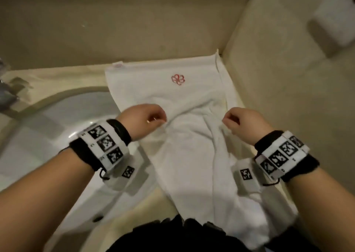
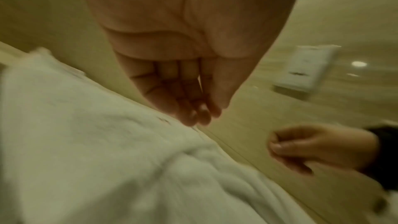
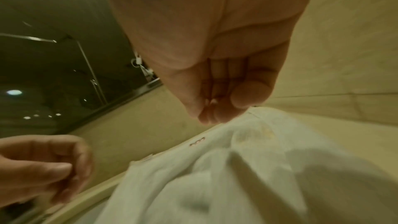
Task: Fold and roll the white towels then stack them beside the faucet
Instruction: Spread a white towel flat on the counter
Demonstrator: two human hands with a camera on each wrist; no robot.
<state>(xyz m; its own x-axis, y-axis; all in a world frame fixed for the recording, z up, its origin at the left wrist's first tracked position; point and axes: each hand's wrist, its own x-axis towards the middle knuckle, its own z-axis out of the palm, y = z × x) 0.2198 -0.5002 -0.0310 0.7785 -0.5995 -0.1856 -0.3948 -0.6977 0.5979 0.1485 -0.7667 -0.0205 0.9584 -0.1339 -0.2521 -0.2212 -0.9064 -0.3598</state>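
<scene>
Both hands hovered over the middle of a white towel, fingers curled in. The left hand had its fingertips bunched toward the thumb; the left wrist view showed those fingers holding nothing, just above the cloth. The right hand was curled the same way at the towel's right-hand fold, thumb tucked against the fingers. Whether it pinched any cloth could not be told, as the fabric rose right up to the fingertips.

Between the two hands the towel was rumpled into soft ridges. Beyond the hands it lay flat and spread on the beige counter, a red embroidered flower near its far edge and a small pink label at the far left corner. Its far right corner reached the wall corner. Toward the person it narrowed and hung over the counter's front edge.

To the left of the left hand sat the white basin, its bowl holding nothing but a dark drain near the front; the towel's left edge overlapped its rim. Beyond the right hand, a white box was fixed on the wall.
</scene>
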